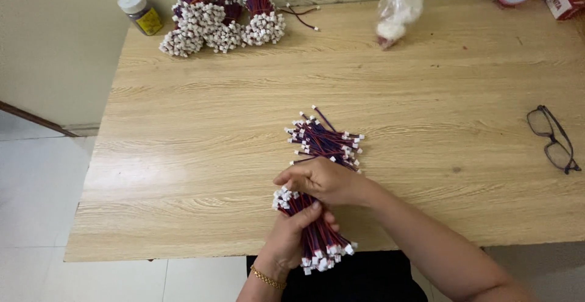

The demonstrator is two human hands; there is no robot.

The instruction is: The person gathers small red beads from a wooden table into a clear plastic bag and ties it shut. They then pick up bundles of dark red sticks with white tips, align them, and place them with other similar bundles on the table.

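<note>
Both hands, left (291, 232) and right (322, 180), grip my wire bundle (317, 241) tight, so ends align; loose wires (323, 140) wait at 12 o'clock.

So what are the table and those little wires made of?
The table looks like wood, or a wood-look sheet: pale tan with wavy grain lines and a dull shine. The wires in the left hand seem coated in red and dark plastic, with small white ends that look like hard plastic.

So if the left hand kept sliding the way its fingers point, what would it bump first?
The left hand points up and right, so it would probably meet the right hand first, then the loose wire pile. Depth is hard to judge.
</note>
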